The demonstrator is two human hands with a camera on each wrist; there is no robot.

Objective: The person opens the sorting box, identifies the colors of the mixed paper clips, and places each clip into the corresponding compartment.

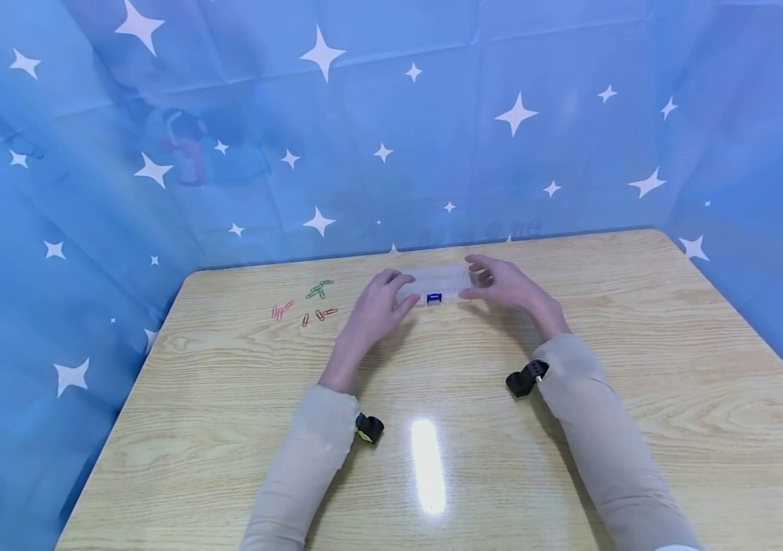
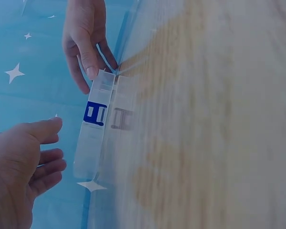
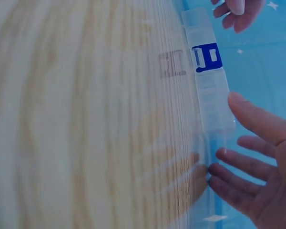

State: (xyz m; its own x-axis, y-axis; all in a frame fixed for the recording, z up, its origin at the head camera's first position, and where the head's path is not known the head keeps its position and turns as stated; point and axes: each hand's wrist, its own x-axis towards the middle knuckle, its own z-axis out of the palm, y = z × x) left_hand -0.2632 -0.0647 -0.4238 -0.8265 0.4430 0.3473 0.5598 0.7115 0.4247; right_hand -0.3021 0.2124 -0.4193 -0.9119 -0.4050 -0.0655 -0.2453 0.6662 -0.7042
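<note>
A clear plastic box (image 1: 442,283) with a blue latch (image 2: 95,113) lies near the far edge of the table. My left hand (image 1: 380,302) is at the box's left end, its thumb and fingers apart and loosely bent. In the left wrist view a gap shows between that left hand (image 2: 24,164) and the box. At the right end is my right hand (image 1: 501,283), fingers spread around the corner. The right wrist view has the right thumb (image 3: 252,114) close beside the box wall (image 3: 212,95); whether it touches is unclear.
Left of the box lie small groups of paper clips on the wooden table (image 1: 226,398): green clips (image 1: 320,289), pink clips (image 1: 282,310) and red clips (image 1: 320,314). A blue cloth with white stars (image 1: 377,115) hangs behind the table.
</note>
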